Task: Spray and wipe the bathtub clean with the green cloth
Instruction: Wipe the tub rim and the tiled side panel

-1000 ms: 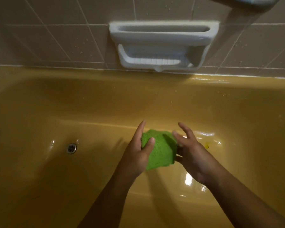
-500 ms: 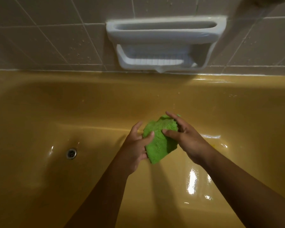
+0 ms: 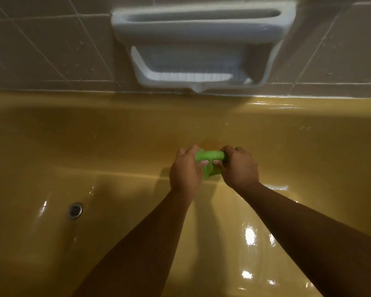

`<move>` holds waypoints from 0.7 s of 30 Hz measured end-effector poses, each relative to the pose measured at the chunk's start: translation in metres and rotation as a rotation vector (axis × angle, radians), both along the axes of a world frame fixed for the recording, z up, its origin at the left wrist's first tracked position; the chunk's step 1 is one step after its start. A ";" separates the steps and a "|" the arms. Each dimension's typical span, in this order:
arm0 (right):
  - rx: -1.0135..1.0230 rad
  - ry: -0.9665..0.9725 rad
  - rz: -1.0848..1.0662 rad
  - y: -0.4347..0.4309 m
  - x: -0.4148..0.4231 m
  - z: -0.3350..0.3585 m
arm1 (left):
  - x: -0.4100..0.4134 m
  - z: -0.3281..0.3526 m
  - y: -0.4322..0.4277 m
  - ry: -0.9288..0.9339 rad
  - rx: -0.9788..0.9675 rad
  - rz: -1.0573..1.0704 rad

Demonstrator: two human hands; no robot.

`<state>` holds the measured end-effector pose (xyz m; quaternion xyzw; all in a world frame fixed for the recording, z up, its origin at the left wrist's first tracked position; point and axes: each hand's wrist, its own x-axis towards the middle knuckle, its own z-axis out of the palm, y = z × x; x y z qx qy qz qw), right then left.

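Note:
The green cloth (image 3: 210,156) is bunched into a short roll over the far side of the yellow bathtub (image 3: 94,136). My left hand (image 3: 185,168) grips its left end with curled fingers. My right hand (image 3: 239,166) grips the right end the same way. A flap of the cloth hangs down between the two hands. Both forearms reach in from the bottom of the view. No spray bottle is in view.
A white ceramic soap dish (image 3: 197,46) with a grab bar is set in the tiled wall (image 3: 41,50) above the tub rim. The metal drain (image 3: 75,210) lies on the wet tub floor at the left. Water drops speckle the tiles.
Both hands have closed round the cloth and bunched it from a loose sheet into a tight roll. They have moved farther away, toward the tub's far wall.

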<state>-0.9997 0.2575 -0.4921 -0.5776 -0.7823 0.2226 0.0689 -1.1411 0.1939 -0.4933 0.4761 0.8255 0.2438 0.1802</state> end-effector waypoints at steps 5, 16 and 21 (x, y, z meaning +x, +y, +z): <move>0.061 0.257 -0.061 0.038 0.005 -0.014 | 0.003 -0.016 0.043 -0.089 0.172 0.115; 0.732 0.084 0.370 0.063 -0.004 0.043 | 0.002 0.072 0.101 -0.575 0.505 0.306; 0.708 -0.015 0.382 0.075 -0.023 0.035 | -0.015 0.069 0.105 -0.662 0.445 0.310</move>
